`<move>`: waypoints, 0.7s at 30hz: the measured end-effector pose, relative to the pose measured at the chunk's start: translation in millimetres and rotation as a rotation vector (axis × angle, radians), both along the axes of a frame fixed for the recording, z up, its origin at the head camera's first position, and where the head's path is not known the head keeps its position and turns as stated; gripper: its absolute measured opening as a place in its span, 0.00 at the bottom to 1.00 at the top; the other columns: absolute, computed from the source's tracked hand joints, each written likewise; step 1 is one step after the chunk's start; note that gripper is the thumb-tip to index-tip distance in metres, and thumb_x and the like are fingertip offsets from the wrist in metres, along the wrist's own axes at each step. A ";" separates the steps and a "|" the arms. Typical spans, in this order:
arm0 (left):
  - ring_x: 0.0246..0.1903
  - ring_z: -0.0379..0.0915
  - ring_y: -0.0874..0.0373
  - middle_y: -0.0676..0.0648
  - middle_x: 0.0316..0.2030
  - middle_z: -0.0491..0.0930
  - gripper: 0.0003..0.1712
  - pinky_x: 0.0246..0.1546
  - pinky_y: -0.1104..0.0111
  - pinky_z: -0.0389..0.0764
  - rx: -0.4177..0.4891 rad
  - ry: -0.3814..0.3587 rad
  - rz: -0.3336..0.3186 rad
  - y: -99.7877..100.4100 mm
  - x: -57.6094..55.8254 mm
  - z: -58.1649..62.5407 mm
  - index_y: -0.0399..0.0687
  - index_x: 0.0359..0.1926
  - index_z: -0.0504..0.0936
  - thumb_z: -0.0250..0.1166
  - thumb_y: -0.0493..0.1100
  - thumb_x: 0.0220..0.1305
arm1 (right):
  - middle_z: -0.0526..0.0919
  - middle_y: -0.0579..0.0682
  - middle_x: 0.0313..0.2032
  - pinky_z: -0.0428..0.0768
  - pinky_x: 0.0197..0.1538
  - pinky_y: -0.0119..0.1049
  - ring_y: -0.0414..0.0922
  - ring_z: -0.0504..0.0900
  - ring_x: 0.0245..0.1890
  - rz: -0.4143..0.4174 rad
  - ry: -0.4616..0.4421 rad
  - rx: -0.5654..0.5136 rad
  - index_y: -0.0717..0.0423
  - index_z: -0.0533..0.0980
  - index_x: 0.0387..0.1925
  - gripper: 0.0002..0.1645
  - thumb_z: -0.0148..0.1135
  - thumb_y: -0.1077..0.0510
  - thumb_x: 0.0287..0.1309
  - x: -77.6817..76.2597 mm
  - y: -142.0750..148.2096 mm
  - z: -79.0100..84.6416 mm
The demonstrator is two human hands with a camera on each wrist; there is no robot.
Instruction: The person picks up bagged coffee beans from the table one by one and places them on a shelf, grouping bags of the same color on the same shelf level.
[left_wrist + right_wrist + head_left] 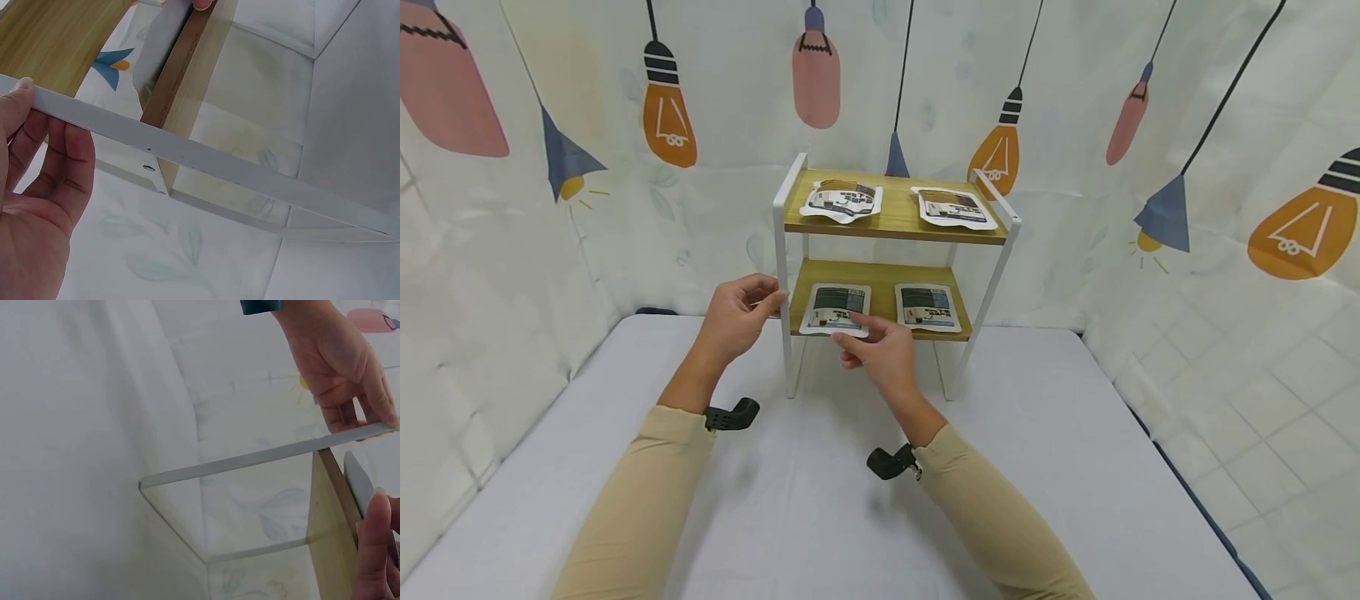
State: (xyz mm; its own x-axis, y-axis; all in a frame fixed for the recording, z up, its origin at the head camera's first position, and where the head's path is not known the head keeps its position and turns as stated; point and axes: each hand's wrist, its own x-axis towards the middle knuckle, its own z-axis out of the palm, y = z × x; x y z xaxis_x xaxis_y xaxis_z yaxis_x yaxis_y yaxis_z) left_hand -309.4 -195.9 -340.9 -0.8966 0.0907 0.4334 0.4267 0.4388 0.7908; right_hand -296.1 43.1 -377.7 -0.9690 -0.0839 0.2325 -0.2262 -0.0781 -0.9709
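Observation:
A small two-tier shelf with wooden boards and a white frame (779,258) stands on the table. My left hand (739,318) grips its front left upright (206,159) between thumb and curled fingers, at about the height of the lower board. With thumb and fingers my right hand (883,352) pinches the near right corner of a flat white packet with a dark printed label (835,302). That packet lies at the left of the lower board (880,275), its near edge by the board's front edge (340,487). Beside it, to the right, lies a matching packet (927,307).
On the upper board (895,217) are two more packets, one at left (842,200) and one at right (955,208). A white cloth covers the table (1037,467). Behind stands a fabric wall (730,200) printed with lamps and bulbs.

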 end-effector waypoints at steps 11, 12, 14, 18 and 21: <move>0.47 0.85 0.52 0.39 0.53 0.85 0.20 0.58 0.57 0.84 0.001 -0.006 -0.006 -0.4 0.1 -0.1 0.41 0.55 0.83 0.62 0.52 0.75 | 0.89 0.57 0.26 0.88 0.29 0.36 0.41 0.86 0.18 -0.007 0.000 -0.031 0.61 0.83 0.56 0.28 0.79 0.61 0.53 -1.1 -1.0 1.1; 0.47 0.85 0.52 0.39 0.53 0.85 0.20 0.58 0.56 0.84 0.002 -0.007 -0.007 -0.5 0.2 -0.2 0.41 0.55 0.83 0.62 0.52 0.75 | 0.89 0.59 0.27 0.88 0.28 0.36 0.40 0.86 0.18 -0.007 -0.001 -0.034 0.61 0.83 0.56 0.28 0.79 0.61 0.53 -1.2 -1.1 1.3; 0.46 0.85 0.53 0.39 0.53 0.85 0.20 0.59 0.54 0.83 0.004 -0.010 -0.008 -0.6 0.4 -0.4 0.41 0.55 0.83 0.62 0.52 0.75 | 0.89 0.62 0.30 0.88 0.28 0.36 0.40 0.86 0.18 -0.009 -0.005 -0.036 0.62 0.83 0.56 0.27 0.79 0.61 0.53 -1.6 -1.5 1.8; 0.45 0.85 0.54 0.39 0.52 0.85 0.21 0.59 0.53 0.83 -0.001 -0.012 -0.006 -0.8 0.0 -0.6 0.41 0.55 0.82 0.62 0.52 0.75 | 0.89 0.65 0.33 0.88 0.29 0.37 0.41 0.87 0.19 -0.006 -0.019 -0.039 0.62 0.82 0.57 0.27 0.77 0.63 0.54 -2.2 -1.7 2.5; 0.45 0.85 0.54 0.40 0.52 0.85 0.22 0.59 0.53 0.83 -0.007 -0.003 -0.004 -0.6 -1.0 -0.7 0.39 0.55 0.82 0.62 0.52 0.75 | 0.89 0.68 0.35 0.88 0.29 0.38 0.41 0.87 0.19 -0.005 -0.025 -0.028 0.62 0.82 0.58 0.27 0.76 0.63 0.55 -2.6 -1.6 2.9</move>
